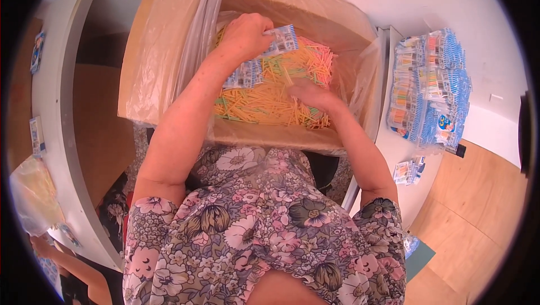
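One blue-and-clear packet (285, 39) pinched in left hand (246, 36) | right hand (310, 92) half-curled against coloured sticks (253, 104) | right grip: cannot tell

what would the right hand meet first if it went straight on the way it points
The right hand would most likely meet the loose yellow sticks first; it may already touch them, as depth is unclear.

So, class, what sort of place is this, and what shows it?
Probably a packing workroom: a plastic-lined cardboard box holding loose coloured sticks, many small filled packets to its right, and another person's arm nearby.
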`<state>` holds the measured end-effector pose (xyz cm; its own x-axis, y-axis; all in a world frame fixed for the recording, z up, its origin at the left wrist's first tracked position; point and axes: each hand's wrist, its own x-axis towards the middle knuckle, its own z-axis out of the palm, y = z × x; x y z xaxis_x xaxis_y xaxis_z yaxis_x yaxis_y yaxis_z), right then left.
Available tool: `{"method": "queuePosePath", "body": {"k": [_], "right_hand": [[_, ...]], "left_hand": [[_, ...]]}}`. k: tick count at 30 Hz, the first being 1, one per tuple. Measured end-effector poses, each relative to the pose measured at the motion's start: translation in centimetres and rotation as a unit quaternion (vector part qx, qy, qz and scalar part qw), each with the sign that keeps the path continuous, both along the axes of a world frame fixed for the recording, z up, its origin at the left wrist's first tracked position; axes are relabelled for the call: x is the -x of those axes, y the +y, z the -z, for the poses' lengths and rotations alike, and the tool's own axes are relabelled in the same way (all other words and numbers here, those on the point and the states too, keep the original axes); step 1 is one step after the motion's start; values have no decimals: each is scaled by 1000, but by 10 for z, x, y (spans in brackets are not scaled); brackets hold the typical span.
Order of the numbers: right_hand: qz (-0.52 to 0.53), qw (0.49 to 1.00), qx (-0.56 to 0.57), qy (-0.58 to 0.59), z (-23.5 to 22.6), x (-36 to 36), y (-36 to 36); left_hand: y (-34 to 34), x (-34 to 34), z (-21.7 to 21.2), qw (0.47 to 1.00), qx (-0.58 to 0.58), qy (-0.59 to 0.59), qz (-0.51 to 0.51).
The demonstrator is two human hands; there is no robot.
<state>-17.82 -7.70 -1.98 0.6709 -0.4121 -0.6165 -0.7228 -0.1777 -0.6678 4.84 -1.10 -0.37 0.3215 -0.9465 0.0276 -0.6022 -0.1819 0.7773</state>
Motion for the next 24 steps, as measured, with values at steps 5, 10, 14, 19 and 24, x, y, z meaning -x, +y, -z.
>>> {"method": "queuePosePath", "body": {"k": [5, 10, 14, 19, 24], "right_hand": [[145, 977, -157, -4, -5, -3, -23], [286, 931, -222, -55, 14, -27, -43], [330, 909, -215, -132, 47, -39, -76], [423, 856, -202, -219, 51, -58, -73], [393, 866, -261, -166, 57, -54, -69]], "left_hand": [[3, 0, -1, 1000, 0, 15, -23], [1, 0, -16, 997, -64, 36, -26], [-3, 2, -10, 998, 9, 55, -37], [-3, -1, -11, 996, -10, 70, -44], [0, -1, -12, 995, -22, 85, -48]]}}
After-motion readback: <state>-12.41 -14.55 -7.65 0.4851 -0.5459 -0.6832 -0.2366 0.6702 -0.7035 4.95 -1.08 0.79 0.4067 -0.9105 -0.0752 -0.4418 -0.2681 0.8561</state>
